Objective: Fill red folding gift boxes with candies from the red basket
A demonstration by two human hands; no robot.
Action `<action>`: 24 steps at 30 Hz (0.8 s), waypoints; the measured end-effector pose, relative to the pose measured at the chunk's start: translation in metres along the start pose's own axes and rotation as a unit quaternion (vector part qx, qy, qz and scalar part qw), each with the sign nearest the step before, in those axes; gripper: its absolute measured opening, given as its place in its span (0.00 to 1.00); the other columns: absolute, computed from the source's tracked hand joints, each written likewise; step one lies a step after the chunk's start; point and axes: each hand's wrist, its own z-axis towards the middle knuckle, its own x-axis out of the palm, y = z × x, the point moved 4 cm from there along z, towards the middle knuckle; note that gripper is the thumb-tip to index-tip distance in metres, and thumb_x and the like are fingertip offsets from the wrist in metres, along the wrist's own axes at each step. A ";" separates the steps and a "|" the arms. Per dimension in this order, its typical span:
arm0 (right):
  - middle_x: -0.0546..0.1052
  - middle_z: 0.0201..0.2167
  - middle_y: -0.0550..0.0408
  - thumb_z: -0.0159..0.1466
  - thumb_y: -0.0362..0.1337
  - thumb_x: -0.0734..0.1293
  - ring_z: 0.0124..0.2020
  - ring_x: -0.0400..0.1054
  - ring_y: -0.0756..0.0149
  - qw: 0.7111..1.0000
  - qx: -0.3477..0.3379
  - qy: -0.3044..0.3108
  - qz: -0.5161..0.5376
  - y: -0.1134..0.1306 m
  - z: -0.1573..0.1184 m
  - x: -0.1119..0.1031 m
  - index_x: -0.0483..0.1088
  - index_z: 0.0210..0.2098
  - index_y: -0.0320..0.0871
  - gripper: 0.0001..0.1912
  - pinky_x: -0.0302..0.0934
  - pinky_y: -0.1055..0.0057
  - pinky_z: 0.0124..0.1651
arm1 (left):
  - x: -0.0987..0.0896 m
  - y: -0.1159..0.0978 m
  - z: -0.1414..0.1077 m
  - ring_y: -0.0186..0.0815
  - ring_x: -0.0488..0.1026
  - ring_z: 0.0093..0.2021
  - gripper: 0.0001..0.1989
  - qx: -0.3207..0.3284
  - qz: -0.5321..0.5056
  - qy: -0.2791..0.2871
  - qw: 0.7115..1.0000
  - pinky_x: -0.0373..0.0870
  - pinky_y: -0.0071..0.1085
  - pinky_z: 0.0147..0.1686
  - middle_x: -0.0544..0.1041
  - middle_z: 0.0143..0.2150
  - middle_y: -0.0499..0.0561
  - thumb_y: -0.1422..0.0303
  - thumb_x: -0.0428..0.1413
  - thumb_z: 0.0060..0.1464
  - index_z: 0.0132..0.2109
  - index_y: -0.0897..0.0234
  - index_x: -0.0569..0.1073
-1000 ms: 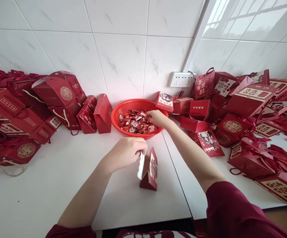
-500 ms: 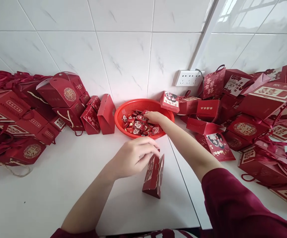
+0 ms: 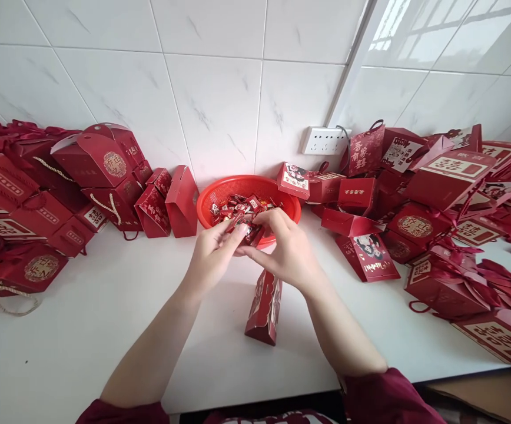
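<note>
My left hand (image 3: 209, 256) and my right hand (image 3: 288, 253) are close together over the front rim of a red plastic basket (image 3: 217, 191). Between them are wrapped candies (image 3: 250, 234) in red wrappers, pinched by the fingers of both hands; how many each hand holds is partly hidden. More wrapped candies (image 3: 230, 209) lie in the basket behind the fingers. Just below my hands stands a small red gift box (image 3: 259, 315) with a scalloped edge and slanting sides. Its top is partly covered by my right hand.
Red gift boxes (image 3: 114, 203), some with rope handles, are stacked at left. Another plain red box (image 3: 182, 203) stands beside the basket. More boxes (image 3: 414, 227) pile up at right. A white power strip (image 3: 325, 141) is against the tiled wall.
My right hand has come out of the basket with candy and met my left hand, which has moved up from beside the small box. The view has shifted slightly right.
</note>
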 end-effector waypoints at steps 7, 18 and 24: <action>0.71 0.30 0.57 0.69 0.49 0.67 0.30 0.65 0.69 0.918 0.138 0.119 0.353 -0.009 -0.016 -0.007 0.66 0.34 0.43 0.15 0.64 0.71 0.36 | -0.003 -0.011 -0.013 0.34 0.80 0.25 0.20 -0.087 -0.077 0.102 0.988 0.73 0.22 0.23 0.83 0.33 0.52 0.53 0.60 0.59 0.49 0.63 0.79; 0.71 0.29 0.58 0.68 0.39 0.68 0.30 0.62 0.70 0.928 0.074 0.164 0.327 0.009 -0.026 -0.021 0.70 0.33 0.43 0.09 0.59 0.71 0.34 | 0.001 -0.018 -0.021 0.36 0.80 0.24 0.21 -0.082 -0.091 0.136 0.983 0.73 0.22 0.20 0.82 0.27 0.54 0.52 0.56 0.62 0.40 0.68 0.80; 0.71 0.28 0.58 0.69 0.37 0.68 0.29 0.63 0.70 0.933 0.061 0.165 0.313 0.010 -0.026 -0.022 0.69 0.33 0.43 0.08 0.60 0.71 0.34 | 0.001 -0.017 -0.020 0.36 0.79 0.23 0.21 -0.091 -0.105 0.135 0.981 0.73 0.23 0.19 0.80 0.24 0.53 0.52 0.56 0.61 0.38 0.67 0.81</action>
